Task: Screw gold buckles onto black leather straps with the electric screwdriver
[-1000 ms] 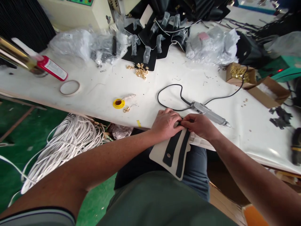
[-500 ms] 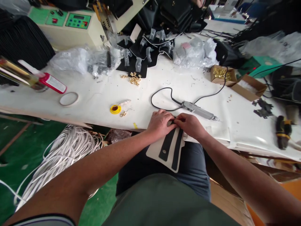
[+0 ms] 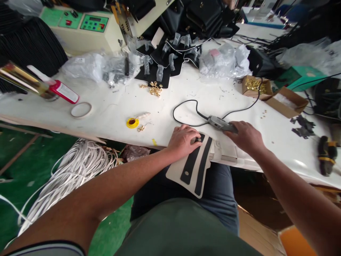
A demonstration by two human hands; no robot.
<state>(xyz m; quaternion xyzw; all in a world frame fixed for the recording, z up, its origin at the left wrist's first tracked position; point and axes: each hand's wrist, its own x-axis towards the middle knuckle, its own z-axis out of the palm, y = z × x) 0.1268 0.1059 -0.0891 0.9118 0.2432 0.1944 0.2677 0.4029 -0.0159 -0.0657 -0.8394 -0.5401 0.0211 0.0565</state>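
Observation:
My left hand (image 3: 184, 141) is closed on the upper end of a beige panel with black strips (image 3: 194, 161), pressing it at the table's front edge. A small dark round piece (image 3: 199, 139) shows at its fingertips. The panel's lower part hangs over my lap, and a round metal dot sits near the bottom of one strip. My right hand (image 3: 246, 137) is wrapped round the front part of a grey corded electric screwdriver (image 3: 216, 122) lying on the table. Its tip is hidden under the hand.
Gold metal fittings (image 3: 155, 89) lie in a pile near black leather pieces (image 3: 153, 75). A yellow spool (image 3: 132, 123), a tape ring (image 3: 81, 110) and a red bottle (image 3: 65, 91) stand left. Small boxes (image 3: 287, 102) and pliers (image 3: 327, 155) are on the right. The screwdriver's cord (image 3: 243, 108) loops across the table.
My right hand has left the panel's top, moved right and taken hold of the electric screwdriver. My left hand stays on the panel. The view has shifted slightly.

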